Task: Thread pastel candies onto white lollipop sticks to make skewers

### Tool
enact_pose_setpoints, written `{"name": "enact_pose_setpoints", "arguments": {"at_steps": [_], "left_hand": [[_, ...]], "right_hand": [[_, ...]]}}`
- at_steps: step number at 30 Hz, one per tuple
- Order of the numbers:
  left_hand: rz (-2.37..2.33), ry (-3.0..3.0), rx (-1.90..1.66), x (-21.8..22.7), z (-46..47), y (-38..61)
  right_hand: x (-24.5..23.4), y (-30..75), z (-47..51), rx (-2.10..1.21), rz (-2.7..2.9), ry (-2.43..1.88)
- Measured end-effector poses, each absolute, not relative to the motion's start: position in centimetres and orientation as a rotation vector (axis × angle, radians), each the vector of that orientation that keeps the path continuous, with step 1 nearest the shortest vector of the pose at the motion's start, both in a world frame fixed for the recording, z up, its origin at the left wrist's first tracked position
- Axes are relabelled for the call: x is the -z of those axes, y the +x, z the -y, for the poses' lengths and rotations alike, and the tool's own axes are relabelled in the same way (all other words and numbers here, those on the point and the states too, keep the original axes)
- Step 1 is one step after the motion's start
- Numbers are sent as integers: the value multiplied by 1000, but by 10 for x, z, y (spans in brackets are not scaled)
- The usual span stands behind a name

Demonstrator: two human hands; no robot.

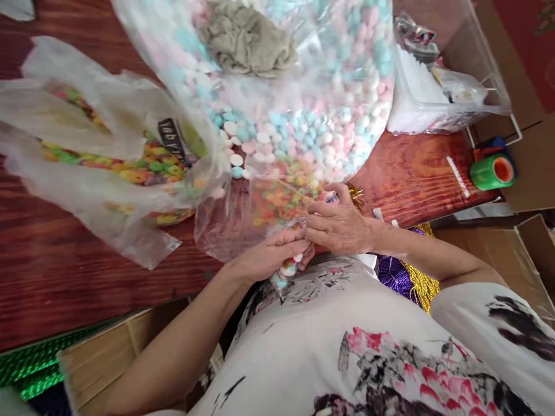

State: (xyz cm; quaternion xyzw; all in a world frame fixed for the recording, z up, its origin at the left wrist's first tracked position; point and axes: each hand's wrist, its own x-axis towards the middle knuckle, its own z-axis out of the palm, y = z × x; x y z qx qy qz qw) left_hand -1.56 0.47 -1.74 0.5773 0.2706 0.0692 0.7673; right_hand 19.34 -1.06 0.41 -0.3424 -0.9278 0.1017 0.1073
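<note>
At the table's front edge, my left hand (277, 249) is closed round a narrow clear candy bag (281, 279). Pastel pieces show through its lower end, which hangs below the fingers against the shirt. My right hand (340, 224) meets the left at the bag's upper part, its fingers bent over it; the exact grip is partly hidden. Just beyond the hands lies a clear bag of ring-shaped candies (277, 199) in orange, yellow and green. Behind it spreads a big clear bag of pink, blue and white round candies (303, 130).
A crumpled grey-brown cloth (247, 40) rests on the big bag. To the left lies a plastic bag of coloured rings (147, 164). At right are a clear bin (420, 118) and a green tape roll (492, 172). Cardboard boxes (104, 358) stand below the table edge.
</note>
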Motion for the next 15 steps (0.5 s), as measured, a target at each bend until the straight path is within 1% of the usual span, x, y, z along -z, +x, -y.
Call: {"name": "enact_pose_setpoints", "arguments": {"at_steps": [2,4,6,7,9,11,13,15], "left_hand": [[-731,1697,-186,20,4,-15],[-910,2151,-254,20,14,-12],[-993,2440,-289,20,20,-9],[-1003,2496,-300,20,21,-8],[-1016,2432,-349,21,19,-6],[-1029,2163,-376,23,12,-6],[-987,1769,-291,22,6,-8],[-917,1406,-142,19,2,-11]], "right_hand": [[5,188,21,-358,2750,-1199],[13,185,29,-506,2700,-1402],[17,184,35,-631,2617,-1529],[17,184,38,-630,2578,-1555],[18,187,42,-470,2509,-1548],[18,190,46,-206,2446,-1434],[21,194,50,-12,2398,-1249],[26,199,52,65,2374,-1094]]}}
